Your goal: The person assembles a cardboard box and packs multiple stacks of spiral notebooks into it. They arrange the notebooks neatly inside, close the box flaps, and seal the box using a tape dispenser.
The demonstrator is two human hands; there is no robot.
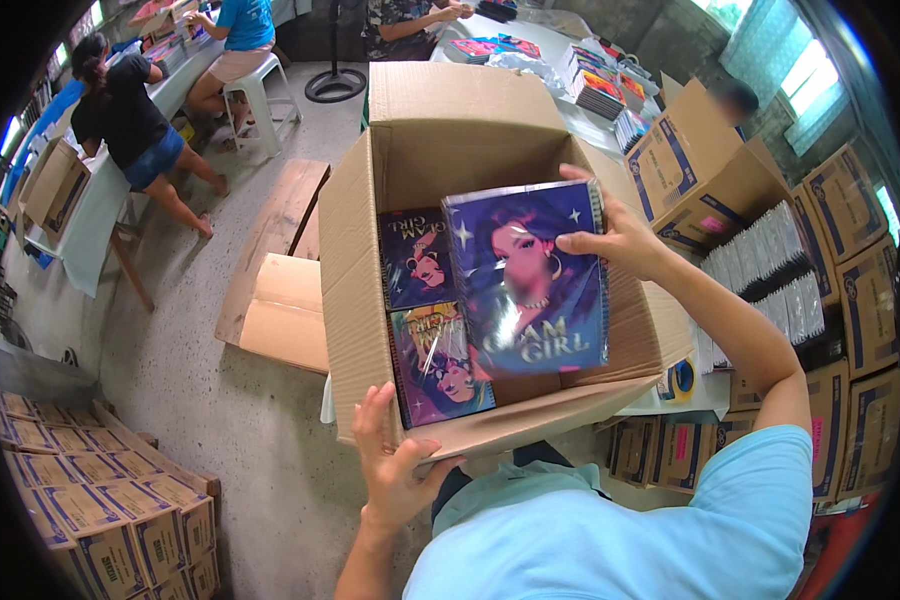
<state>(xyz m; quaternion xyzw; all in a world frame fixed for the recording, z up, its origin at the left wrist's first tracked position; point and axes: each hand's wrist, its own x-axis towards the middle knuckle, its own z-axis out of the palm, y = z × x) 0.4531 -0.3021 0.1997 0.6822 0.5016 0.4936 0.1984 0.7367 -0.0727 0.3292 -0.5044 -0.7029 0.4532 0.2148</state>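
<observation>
An upright cardboard box (355,330) with raised flaps stands in front of me. At its near left corner, my left hand (398,470) grips the rim, fingers outside and thumb along the near edge. My right hand (620,235) holds a purple spiral notebook (525,290) in clear plastic over the box's right half, thumb on the cover and fingers behind its right edge. Inside on the left lie two stacks topped by illustrated notebooks: a dark purple notebook (417,258) at the far side and a brighter notebook (443,365) nearer me. The held notebook hides much of the box floor.
Another open carton (685,165) is at the right, beside rows of wrapped notebooks (760,250). A tape roll (680,380) lies near the box. Stacked cartons (100,490) fill the lower left. A wooden pallet (270,250) is on the floor. Several people work at tables behind.
</observation>
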